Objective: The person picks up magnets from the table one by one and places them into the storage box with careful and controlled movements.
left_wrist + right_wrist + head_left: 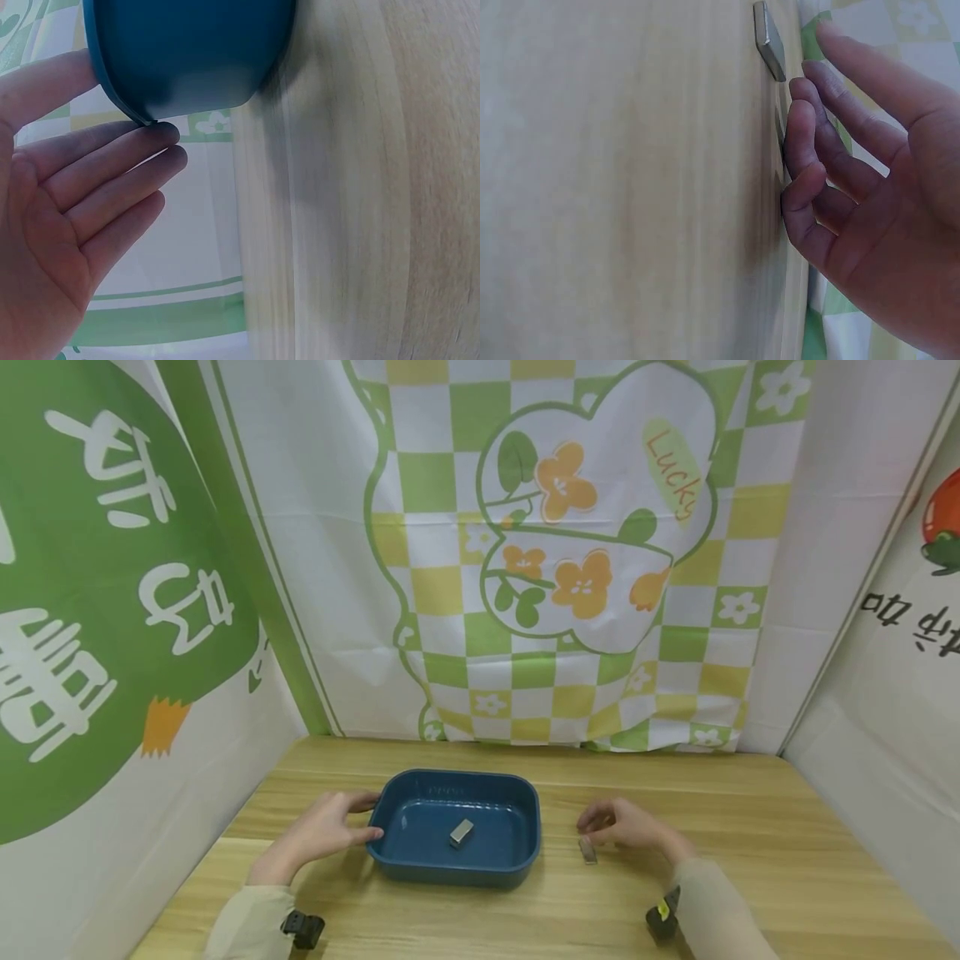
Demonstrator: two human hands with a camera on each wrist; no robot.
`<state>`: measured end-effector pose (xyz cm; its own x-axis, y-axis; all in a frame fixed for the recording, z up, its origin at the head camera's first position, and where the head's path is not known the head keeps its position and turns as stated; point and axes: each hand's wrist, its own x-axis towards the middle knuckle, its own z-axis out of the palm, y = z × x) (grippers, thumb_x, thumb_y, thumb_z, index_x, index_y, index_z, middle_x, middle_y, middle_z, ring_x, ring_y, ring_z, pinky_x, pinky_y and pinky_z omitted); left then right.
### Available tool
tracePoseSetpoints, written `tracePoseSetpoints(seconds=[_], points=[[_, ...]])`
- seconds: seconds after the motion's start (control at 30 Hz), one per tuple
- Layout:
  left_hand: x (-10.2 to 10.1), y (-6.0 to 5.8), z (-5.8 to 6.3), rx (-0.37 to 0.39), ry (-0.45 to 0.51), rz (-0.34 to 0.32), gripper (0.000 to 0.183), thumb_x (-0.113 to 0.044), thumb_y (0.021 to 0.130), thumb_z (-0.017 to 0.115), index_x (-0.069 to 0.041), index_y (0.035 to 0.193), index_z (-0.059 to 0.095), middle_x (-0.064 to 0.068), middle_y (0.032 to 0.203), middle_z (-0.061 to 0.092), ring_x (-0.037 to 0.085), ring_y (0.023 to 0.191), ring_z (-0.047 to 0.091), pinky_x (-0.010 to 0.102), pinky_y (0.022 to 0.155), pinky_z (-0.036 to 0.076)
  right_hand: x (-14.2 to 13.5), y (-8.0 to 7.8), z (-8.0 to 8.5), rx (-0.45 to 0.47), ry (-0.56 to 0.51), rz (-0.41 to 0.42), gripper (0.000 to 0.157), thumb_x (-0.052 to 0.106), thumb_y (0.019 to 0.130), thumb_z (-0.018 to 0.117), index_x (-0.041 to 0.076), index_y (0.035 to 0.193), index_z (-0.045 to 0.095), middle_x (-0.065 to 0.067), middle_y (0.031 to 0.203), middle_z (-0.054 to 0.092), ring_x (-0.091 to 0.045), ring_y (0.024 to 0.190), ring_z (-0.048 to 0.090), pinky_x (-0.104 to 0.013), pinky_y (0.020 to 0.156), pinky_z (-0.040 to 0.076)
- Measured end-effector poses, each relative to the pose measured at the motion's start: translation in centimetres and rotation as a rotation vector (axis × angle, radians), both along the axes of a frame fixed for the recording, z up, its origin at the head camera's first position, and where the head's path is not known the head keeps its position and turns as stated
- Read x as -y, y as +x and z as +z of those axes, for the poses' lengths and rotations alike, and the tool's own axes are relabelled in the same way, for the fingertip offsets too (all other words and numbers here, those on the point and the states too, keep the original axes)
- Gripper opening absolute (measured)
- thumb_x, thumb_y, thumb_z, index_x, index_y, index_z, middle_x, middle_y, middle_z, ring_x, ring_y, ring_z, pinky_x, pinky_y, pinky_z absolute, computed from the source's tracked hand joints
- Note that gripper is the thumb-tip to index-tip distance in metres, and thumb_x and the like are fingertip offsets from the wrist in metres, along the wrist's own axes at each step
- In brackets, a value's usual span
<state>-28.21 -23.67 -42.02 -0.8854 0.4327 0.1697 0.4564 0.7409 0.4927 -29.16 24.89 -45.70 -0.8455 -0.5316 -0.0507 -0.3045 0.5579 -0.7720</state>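
Observation:
A dark blue, rounded rectangular dish [453, 877] stands on the table with a small silver rectangular block [461, 832] lying inside it. At the dish's left end is my left hand [327, 829], thumb and fingertips touching the rim with the fingers nearly straight. In the left wrist view, the hand [75, 180] shows its other fingers extended beside the dish wall [187, 52]. To the right of the dish, a second silver block [588, 851] lies on the table. My right hand [626, 825] is close beside it, fingers loosely bent, thumb and index finger apart, nothing between them.
The wooden table [720, 835] extends on both sides of the dish. A checked green, yellow and white cloth [600, 693] hangs at its back edge, with printed panels at the left and right. Each wrist carries a small black camera [303, 929].

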Motion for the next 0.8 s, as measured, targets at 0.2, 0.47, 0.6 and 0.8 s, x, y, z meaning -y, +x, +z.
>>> tracePoseSetpoints(seconds=[0.2,0.47,0.6,0.8], points=[[0.0,0.1,0.2,-0.003,0.005,0.003,0.057,-0.031,0.080,0.075,0.000,0.126,0.059,0.017,0.122,0.064,0.033,0.112,0.062,0.051,0.096,0.047,-0.2,0.2,-0.2,0.035,-0.057,0.021,0.031,0.014,0.083,0.072,-0.003,0.108,0.063,-0.015,0.103,0.065,-0.014,0.089,0.059,-0.022,0.075,0.051],[-0.1,0.2,0.4,-0.005,-0.003,0.002,0.057,-0.030,0.081,0.075,0.000,0.126,0.058,0.018,0.122,0.064,0.033,0.112,0.062,0.051,0.095,0.047,-0.5,0.4,-0.8,0.027,-0.052,0.024,0.033,0.013,0.079,0.075,0.001,0.108,0.065,-0.012,0.104,0.064,-0.017,0.090,0.057,-0.021,0.075,0.049],[-0.1,0.2,0.3,0.005,-0.002,0.004,0.058,-0.031,0.081,0.075,0.000,0.126,0.058,0.018,0.123,0.063,0.033,0.112,0.062,0.051,0.095,0.047,-0.4,0.6,-0.8,0.018,-0.037,0.046,0.036,0.012,0.076,0.077,0.002,0.109,0.065,-0.011,0.105,0.064,-0.018,0.088,0.055,-0.021,0.074,0.047],[0.0,0.2,0.3,0.013,0.003,0.003,0.058,-0.031,0.081,0.075,0.000,0.127,0.058,0.018,0.123,0.063,0.033,0.113,0.061,0.052,0.095,0.047,-0.4,0.5,-1.2,0.004,-0.036,0.071,0.039,0.013,0.074,0.079,0.002,0.109,0.066,-0.010,0.100,0.063,-0.016,0.084,0.051,-0.020,0.070,0.043]])
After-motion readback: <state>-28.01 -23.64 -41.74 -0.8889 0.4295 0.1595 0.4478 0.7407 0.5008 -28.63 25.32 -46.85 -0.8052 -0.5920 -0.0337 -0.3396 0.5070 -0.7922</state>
